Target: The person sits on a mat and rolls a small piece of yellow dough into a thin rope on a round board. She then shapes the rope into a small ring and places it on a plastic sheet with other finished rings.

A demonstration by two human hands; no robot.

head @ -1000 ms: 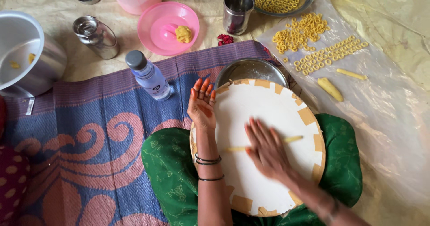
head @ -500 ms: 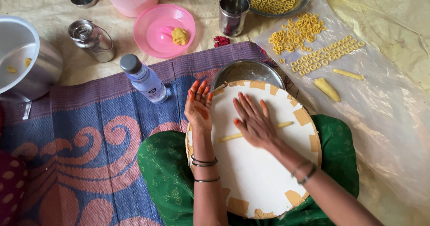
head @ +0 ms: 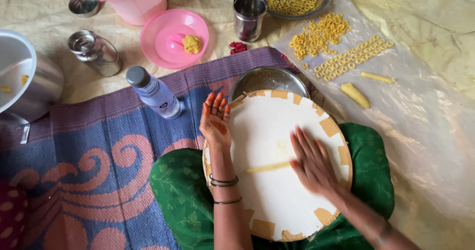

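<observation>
1. The right hand (head: pixel 312 160) lies flat on the round white board (head: pixel 277 163), fingers stretched out and together, grasping nothing. It is blurred, so it looks to be in motion. The palm presses on the right end of a thin strip of yellow dough (head: pixel 267 167).
2. The left hand (head: pixel 215 123) stands at the board's left edge, fingers straight and loose, holding nothing; its side seems to rest against the rim, steadying the board.
3. The dough strip lies near the middle of the board, running left to right, slightly tilted.
4. To roll it well, I judge the palm should stay flat with light, even pressure along the whole strip, so it stays equally thin and does not break.
5. The board rests on the person's lap, over green cloth (head: pixel 183 195). Just beyond the board's far edge sits a steel bowl (head: pixel 267 79).
6. Beyond the board to the right, small yellow rings (head: pixel 336 47) and two dough pieces lie on a clear plastic sheet (head: pixel 420 111).
7. Beyond the board to the left stand a small bottle (head: pixel 154 92), a pink plate (head: pixel 170 39) with a dough lump, and a steel tumbler (head: pixel 249 15).
</observation>
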